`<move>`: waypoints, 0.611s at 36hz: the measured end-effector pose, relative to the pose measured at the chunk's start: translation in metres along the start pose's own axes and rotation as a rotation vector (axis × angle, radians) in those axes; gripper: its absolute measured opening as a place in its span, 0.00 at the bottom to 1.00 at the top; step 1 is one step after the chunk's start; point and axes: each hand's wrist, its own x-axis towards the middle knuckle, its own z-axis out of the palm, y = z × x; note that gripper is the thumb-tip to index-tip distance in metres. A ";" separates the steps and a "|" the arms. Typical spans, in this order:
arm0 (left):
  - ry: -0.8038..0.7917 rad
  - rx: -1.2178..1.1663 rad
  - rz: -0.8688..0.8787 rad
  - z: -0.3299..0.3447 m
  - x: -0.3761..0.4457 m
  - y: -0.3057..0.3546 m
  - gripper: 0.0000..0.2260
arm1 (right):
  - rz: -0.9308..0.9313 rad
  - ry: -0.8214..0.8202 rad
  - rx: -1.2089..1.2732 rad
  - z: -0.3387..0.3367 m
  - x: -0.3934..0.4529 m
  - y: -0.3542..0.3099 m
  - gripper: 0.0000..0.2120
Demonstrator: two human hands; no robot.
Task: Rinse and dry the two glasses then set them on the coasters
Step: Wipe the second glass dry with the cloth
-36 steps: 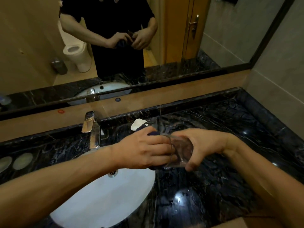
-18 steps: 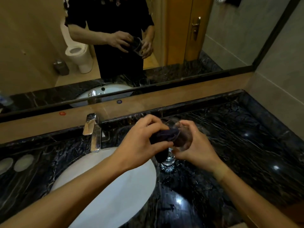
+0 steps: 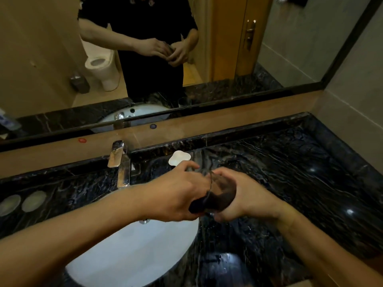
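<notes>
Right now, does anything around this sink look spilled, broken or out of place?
Nothing broken. The dark countertop glistens as if wet beside the basin. The two coasters at far left sit bare while both hands dry a glass.

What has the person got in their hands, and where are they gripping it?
The right hand grips a clear glass round its body; the left hand holds a dark cloth pushed into its mouth.
</notes>
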 end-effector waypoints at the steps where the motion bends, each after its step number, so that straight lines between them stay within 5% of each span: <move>1: 0.009 0.040 0.050 0.001 -0.002 0.001 0.12 | 0.021 -0.082 0.011 -0.003 0.000 -0.001 0.32; 6: 0.112 0.095 0.220 0.014 -0.008 0.009 0.13 | 0.072 -0.457 0.084 -0.007 0.011 0.003 0.39; 10: 0.205 0.074 0.127 0.024 -0.006 0.000 0.13 | 0.098 -0.431 0.117 -0.015 0.019 0.008 0.37; 14: 0.355 -0.057 -0.143 0.027 -0.003 -0.005 0.13 | -0.047 -0.122 0.031 -0.016 0.018 0.001 0.37; 19: 0.512 -0.347 -0.464 0.020 0.019 0.010 0.15 | -0.391 0.478 -0.863 0.010 0.025 0.008 0.36; 22: 0.552 -0.443 -0.545 0.015 0.027 0.019 0.14 | -0.476 0.711 -0.845 0.020 0.027 0.011 0.30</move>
